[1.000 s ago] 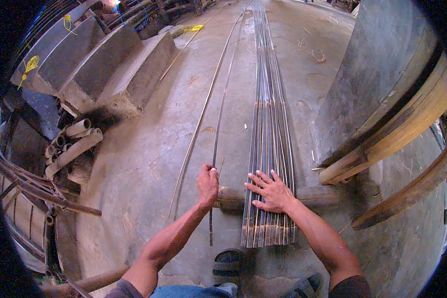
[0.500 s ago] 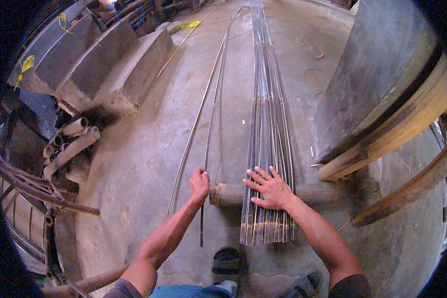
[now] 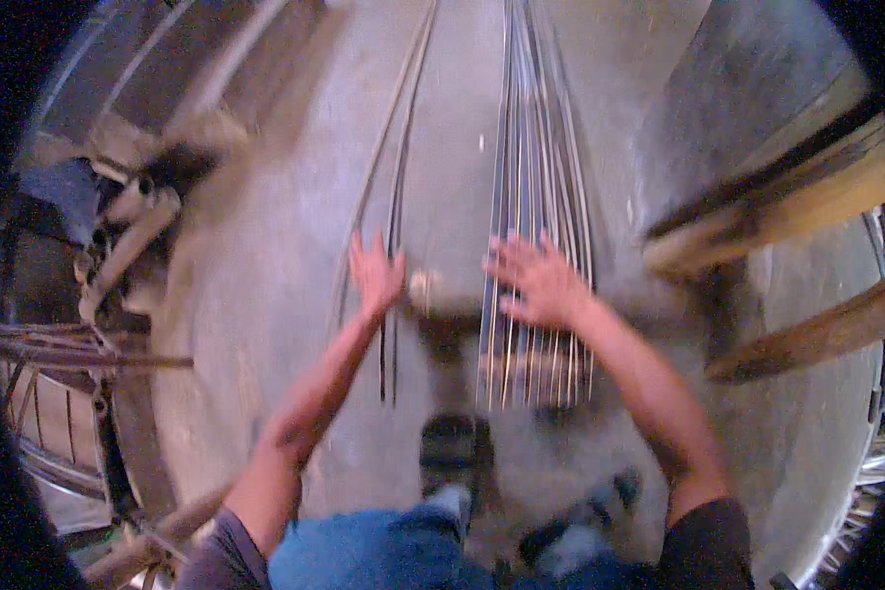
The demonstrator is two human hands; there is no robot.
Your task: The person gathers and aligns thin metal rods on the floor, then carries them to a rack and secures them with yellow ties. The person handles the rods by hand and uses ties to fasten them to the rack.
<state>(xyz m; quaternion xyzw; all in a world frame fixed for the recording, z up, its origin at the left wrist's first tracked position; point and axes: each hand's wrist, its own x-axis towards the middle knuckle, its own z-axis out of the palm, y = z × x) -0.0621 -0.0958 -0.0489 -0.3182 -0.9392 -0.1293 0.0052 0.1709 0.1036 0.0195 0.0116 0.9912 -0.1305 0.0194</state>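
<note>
Many long strips (image 3: 534,359), beneath right fingers (image 3: 524,253)

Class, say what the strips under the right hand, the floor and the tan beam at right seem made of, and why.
Strips: probably split bamboo, smooth and dark with pale edges; a brownish, joint-like band crosses them near their ends. Floor: likely bare concrete, even grey with a dull sheen. Beam: wood or bamboo, tan with dark streaks; blur leaves it open.
</note>
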